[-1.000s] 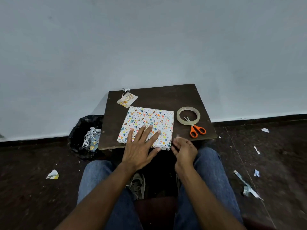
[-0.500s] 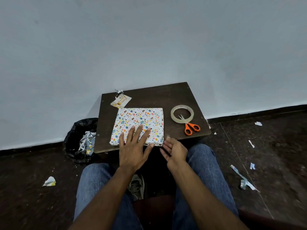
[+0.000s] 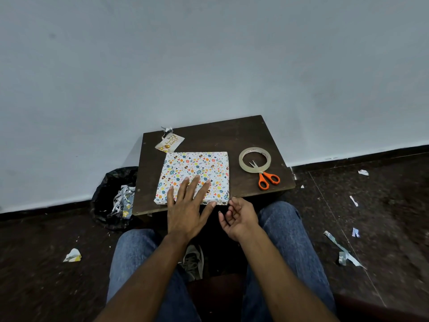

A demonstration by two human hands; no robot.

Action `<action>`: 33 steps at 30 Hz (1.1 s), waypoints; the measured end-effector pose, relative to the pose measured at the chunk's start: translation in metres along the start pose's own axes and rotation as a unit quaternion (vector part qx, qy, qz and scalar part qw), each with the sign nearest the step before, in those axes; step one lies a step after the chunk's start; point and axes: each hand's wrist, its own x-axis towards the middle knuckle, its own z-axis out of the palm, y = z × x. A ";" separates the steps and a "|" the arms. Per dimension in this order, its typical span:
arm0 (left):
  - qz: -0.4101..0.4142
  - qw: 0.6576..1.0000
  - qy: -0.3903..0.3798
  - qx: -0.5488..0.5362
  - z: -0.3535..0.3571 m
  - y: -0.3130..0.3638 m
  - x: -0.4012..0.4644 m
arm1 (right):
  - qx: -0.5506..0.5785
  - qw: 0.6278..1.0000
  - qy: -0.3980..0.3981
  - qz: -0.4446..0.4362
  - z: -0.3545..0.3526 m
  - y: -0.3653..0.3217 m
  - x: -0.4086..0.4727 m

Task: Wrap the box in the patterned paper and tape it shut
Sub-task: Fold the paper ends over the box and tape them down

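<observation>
Resting flat on box (image 3: 197,168), left hand (image 3: 186,212), right hand (image 3: 240,220) drawn back (palm up)

A plain pale grey-blue wall (image 3: 209,54) fills the upper half, meeting a dark speckled floor (image 3: 383,217) along a dark skirting strip (image 3: 348,159). A small dark wooden table (image 3: 209,138) stands against the wall. Paper scraps (image 3: 72,255) litter the floor. The light is dim and even.

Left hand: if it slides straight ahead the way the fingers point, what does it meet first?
The left hand lies flat on the wrapped box, fingers pointing toward the wall. Going on, it would only cross the box top; past the far edge the gift tag sits left of that line, so probably bare table.
</observation>
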 end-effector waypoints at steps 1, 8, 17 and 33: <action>0.000 1.000 0.001 -0.001 0.000 0.000 0.000 | 0.000 1.000 -0.004 0.006 0.000 -0.001 0.000; 0.000 1.000 0.006 -0.004 0.000 0.000 -0.001 | -0.037 0.999 -0.011 0.030 -0.001 -0.005 0.005; -0.001 1.000 0.008 -0.011 0.000 0.000 -0.001 | -0.102 0.993 -0.040 0.050 -0.006 -0.017 0.004; -0.002 1.000 0.002 0.000 0.000 0.001 0.000 | -0.100 0.989 -0.070 0.083 -0.009 -0.019 0.005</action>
